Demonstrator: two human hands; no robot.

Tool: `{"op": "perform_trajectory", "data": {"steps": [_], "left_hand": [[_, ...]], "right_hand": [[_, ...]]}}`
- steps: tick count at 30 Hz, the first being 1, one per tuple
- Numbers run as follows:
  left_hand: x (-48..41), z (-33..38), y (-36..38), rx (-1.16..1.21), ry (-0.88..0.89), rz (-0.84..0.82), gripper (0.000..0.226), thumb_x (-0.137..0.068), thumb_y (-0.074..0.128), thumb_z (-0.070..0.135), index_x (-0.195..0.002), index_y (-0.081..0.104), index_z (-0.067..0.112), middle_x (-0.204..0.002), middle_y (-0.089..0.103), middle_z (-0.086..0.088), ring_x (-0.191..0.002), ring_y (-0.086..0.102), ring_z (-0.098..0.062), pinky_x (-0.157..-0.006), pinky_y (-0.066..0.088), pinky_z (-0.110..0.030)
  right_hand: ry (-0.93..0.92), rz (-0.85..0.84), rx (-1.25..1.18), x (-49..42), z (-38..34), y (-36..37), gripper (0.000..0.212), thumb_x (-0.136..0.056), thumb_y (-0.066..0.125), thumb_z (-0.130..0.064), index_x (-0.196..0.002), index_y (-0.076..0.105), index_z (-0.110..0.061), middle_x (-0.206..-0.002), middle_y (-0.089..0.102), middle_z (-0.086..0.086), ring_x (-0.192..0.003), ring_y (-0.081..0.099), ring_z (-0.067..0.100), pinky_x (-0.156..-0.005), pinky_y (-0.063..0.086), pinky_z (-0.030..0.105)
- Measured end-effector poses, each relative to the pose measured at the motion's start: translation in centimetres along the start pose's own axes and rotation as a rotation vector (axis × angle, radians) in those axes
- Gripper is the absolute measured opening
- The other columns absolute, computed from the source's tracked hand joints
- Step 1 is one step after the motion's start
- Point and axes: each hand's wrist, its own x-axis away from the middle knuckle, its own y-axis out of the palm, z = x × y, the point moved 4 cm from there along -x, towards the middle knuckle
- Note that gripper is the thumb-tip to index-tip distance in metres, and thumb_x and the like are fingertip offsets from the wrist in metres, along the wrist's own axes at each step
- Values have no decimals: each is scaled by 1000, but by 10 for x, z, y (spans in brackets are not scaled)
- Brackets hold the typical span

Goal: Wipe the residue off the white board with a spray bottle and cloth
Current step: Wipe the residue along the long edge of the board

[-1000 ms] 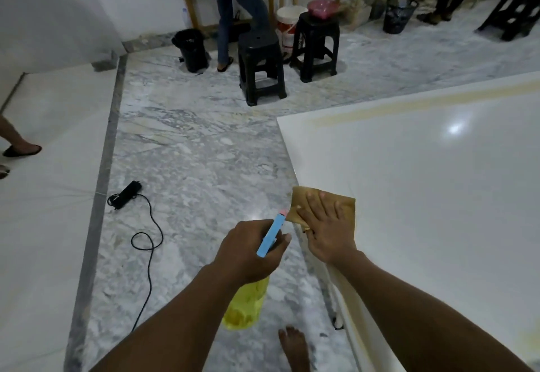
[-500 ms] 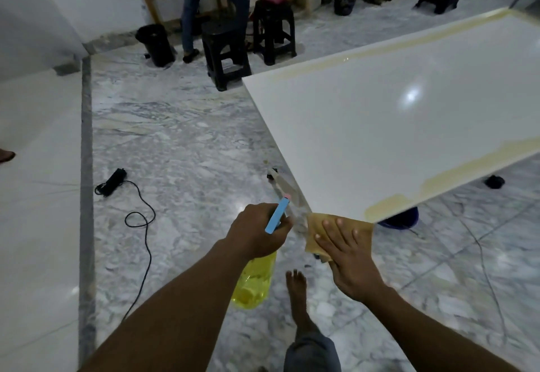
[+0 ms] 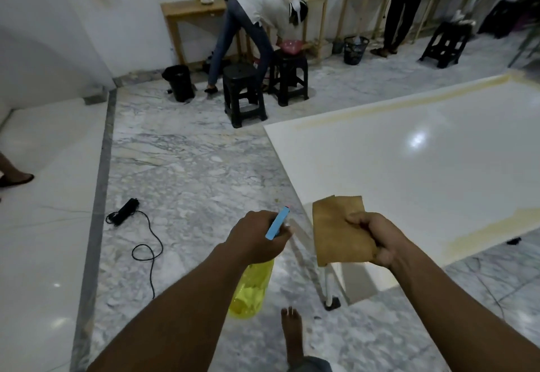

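Note:
A large white board [image 3: 409,173] lies flat at the right, with yellowish residue strips along its far edge and near edge. My left hand [image 3: 257,237] grips a spray bottle [image 3: 251,292] with a yellow body and a blue trigger, held left of the board's near corner. My right hand [image 3: 374,240] holds a tan cloth [image 3: 339,231] lifted just above that corner, its fingers closed on the cloth's right edge.
A black power adapter and cable [image 3: 125,211] lie on the marble floor at the left. Black stools [image 3: 244,94] and a black bin [image 3: 179,82] stand behind, where a person [image 3: 251,15] bends over. My bare foot [image 3: 292,333] is below the corner.
My right hand has lifted the cloth off the board's corner and now grips it by its edge. The view has tilted up toward the room.

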Motion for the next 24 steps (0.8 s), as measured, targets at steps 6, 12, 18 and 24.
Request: {"op": "perform_trajectory", "data": {"steps": [6, 12, 18, 24], "left_hand": [[-96, -37, -26, -38, -49, -55, 41, -93, 61, 44, -58, 43, 33, -62, 48, 11, -61, 53, -17, -58, 38, -27], [-198, -82, -44, -56, -103, -134, 35, -91, 61, 53, -67, 50, 29, -69, 58, 8, -66, 59, -18, -58, 44, -30], [-249, -132, -79, 52, -216, 18, 32, -92, 63, 50, -86, 64, 18, -75, 69, 1, -69, 65, -19, -69, 55, -40], [-258, -181, -71, 31, -271, 15, 36, -91, 58, 58, -82, 60, 23, -70, 66, 3, -63, 63, -16, -62, 54, -39]], "right_hand": [[-17, -102, 68, -90, -81, 81, 36, -88, 57, -7, -123, 63, -3, -113, 72, 20, -96, 71, 38, -78, 59, 46], [16, -128, 262, -184, -144, 155, 28, -89, 51, -2, -111, 68, -7, -101, 75, 19, -84, 71, 34, -67, 59, 37], [-551, 94, 1090, -309, -248, 237, 33, -91, 45, -6, -121, 57, -14, -97, 64, 11, -79, 53, 31, -62, 38, 31], [-432, 91, 1759, -436, -217, 293, 62, -95, 35, -58, -140, 45, -16, -149, 36, 21, -133, 35, 42, -106, 32, 48]]}}
